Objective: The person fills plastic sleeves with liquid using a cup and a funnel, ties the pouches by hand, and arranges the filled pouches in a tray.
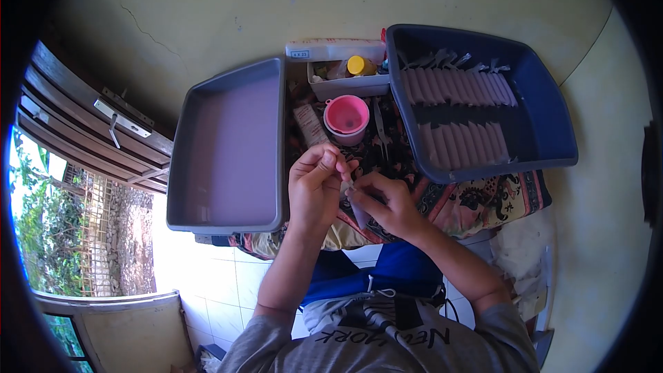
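Note:
A slim plastic bag of pale purple liquid (359, 215) hangs below my fingers at the table's front edge. My right hand (390, 204) pinches the bag near its neck. My left hand (316, 183) is closed just above and left of it, thumb pressed to the fingers at the bag's top end; the thin plastic between the fingers is hard to make out. Beyond my hands stands a pink funnel-like cup (347, 116). To the left, a grey tub (282, 145) holds a wide pool of purple liquid.
A dark blue tub (545, 131) at the right holds two rows of filled, tied bags. Behind the cup are a white box (345, 88) with a yellow-lidded jar (359, 65) and a plastic pack (331, 50). Scissors (381, 128) lie on the patterned cloth (476, 204).

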A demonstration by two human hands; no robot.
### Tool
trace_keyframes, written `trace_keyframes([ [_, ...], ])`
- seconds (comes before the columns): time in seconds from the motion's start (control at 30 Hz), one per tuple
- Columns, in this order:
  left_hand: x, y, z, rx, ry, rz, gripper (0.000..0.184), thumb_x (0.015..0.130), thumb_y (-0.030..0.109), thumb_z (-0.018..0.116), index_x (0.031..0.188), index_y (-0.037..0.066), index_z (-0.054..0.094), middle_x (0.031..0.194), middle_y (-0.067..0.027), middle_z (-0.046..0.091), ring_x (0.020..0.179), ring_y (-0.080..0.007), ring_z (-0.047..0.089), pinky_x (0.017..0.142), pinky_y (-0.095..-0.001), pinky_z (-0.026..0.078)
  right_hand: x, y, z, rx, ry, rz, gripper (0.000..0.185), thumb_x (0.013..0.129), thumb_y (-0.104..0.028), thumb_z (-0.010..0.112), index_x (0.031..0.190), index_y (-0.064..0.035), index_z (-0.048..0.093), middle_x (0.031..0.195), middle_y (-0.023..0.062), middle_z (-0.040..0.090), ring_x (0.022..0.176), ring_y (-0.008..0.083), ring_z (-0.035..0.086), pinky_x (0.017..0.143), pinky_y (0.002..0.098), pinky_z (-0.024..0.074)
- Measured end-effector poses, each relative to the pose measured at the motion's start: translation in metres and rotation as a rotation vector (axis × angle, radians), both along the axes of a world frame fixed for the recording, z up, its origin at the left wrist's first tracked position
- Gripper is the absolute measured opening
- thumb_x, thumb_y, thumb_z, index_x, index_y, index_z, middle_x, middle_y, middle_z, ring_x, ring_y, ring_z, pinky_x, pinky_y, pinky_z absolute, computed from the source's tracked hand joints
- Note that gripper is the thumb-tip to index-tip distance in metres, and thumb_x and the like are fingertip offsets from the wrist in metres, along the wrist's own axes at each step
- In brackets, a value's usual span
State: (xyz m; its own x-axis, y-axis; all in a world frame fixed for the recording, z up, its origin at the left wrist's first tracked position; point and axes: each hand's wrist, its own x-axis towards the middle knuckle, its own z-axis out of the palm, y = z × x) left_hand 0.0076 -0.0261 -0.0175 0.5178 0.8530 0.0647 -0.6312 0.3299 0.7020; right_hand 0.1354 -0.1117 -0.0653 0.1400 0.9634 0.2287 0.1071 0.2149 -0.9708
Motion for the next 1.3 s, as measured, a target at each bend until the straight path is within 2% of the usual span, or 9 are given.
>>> trace_keyframes([
  [0.13,0.001,0.007,0.014,0.055,-0.065,0.049,0.012,0.097,0.006,0.048,0.097,0.000,0.058,0.077,-0.0093,0.059,0.071,-0.0169,0.058,0.092,-0.0392,0.047,-0.003,0.000,0.003,0.006,0.197,0.142,0.037,0.082,0.001,0.067,0.117,-0.0015,0.055,0.095,0.0078,0.065,0.083,0.0083,0.062,0.075,0.0254,0.0501],
  [0.2,-0.002,0.013,0.009,0.119,-0.106,-0.007,0.018,0.098,0.009,0.047,0.111,-0.001,0.056,0.084,-0.0117,0.062,0.082,-0.0187,0.060,0.094,-0.0395,0.046,-0.005,0.000,0.002,0.015,0.219,0.113,0.050,0.080,0.002,0.069,0.125,-0.0021,0.048,0.106,0.0092,0.062,0.093,0.0120,0.063,0.084,0.0270,0.0503],
  [0.27,-0.002,0.008,0.018,0.118,0.084,0.047,0.036,0.098,0.019,0.050,0.129,0.000,0.046,0.099,-0.0119,0.063,0.095,-0.0208,0.060,0.098,-0.0407,0.043,-0.006,-0.001,0.009,0.007,0.220,0.079,0.050,0.080,0.003,0.069,0.124,-0.0016,0.048,0.106,0.0097,0.061,0.096,0.0133,0.063,0.086,0.0276,0.0504],
  [0.37,-0.006,0.006,0.010,0.150,0.088,0.019,0.059,0.094,0.033,0.057,0.139,0.000,0.037,0.114,-0.0145,0.059,0.109,-0.0240,0.056,0.098,-0.0402,0.042,-0.003,-0.008,0.029,-0.005,0.255,0.009,0.047,0.079,0.002,0.071,0.120,-0.0009,0.048,0.105,0.0104,0.061,0.099,0.0151,0.063,0.088,0.0283,0.0509],
  [0.53,-0.011,-0.009,-0.016,0.170,0.163,-0.102,0.079,0.079,0.043,0.075,0.136,0.000,0.041,0.122,-0.0147,0.057,0.112,-0.0221,0.055,0.098,-0.0375,0.042,0.007,-0.009,0.035,0.074,0.324,-0.076,0.036,0.078,0.002,0.073,0.105,-0.0012,0.050,0.102,0.0111,0.061,0.096,0.0145,0.063,0.085,0.0282,0.0529],
  [0.67,-0.006,-0.030,-0.021,0.268,0.266,-0.258,0.080,0.073,0.022,0.083,0.136,0.001,0.038,0.122,-0.0149,0.057,0.109,-0.0215,0.059,0.090,-0.0352,0.049,0.012,-0.007,0.041,0.219,0.191,-0.127,0.026,0.077,0.004,0.074,0.091,0.0012,0.053,0.101,0.0106,0.061,0.092,0.0120,0.063,0.081,0.0270,0.0552],
  [0.77,0.006,-0.038,-0.019,0.364,0.458,-0.155,0.069,0.077,-0.005,0.074,0.135,0.000,0.037,0.117,-0.0165,0.060,0.103,-0.0207,0.063,0.087,-0.0325,0.053,0.018,-0.008,0.053,0.233,0.151,-0.171,0.023,0.077,0.004,0.075,0.086,0.0025,0.054,0.101,0.0108,0.061,0.091,0.0118,0.062,0.080,0.0267,0.0557],
  [0.97,0.042,-0.044,-0.002,0.472,0.411,-0.056,0.053,0.081,-0.008,0.068,0.126,-0.001,0.041,0.111,-0.0171,0.064,0.106,-0.0211,0.062,0.088,-0.0318,0.053,0.039,-0.018,0.070,0.321,0.071,-0.229,0.022,0.077,0.005,0.074,0.085,0.0021,0.054,0.105,0.0131,0.064,0.093,0.0129,0.063,0.080,0.0267,0.0548],
  [1.3,0.101,-0.046,0.019,0.618,0.376,-0.190,0.049,0.083,-0.006,0.066,0.124,-0.001,0.039,0.111,-0.0181,0.064,0.104,-0.0204,0.063,0.087,-0.0304,0.053,0.084,-0.043,0.088,0.428,0.055,-0.381,0.021,0.078,0.005,0.073,0.085,0.0023,0.053,0.108,0.0138,0.063,0.094,0.0135,0.063,0.082,0.0268,0.0542],
])
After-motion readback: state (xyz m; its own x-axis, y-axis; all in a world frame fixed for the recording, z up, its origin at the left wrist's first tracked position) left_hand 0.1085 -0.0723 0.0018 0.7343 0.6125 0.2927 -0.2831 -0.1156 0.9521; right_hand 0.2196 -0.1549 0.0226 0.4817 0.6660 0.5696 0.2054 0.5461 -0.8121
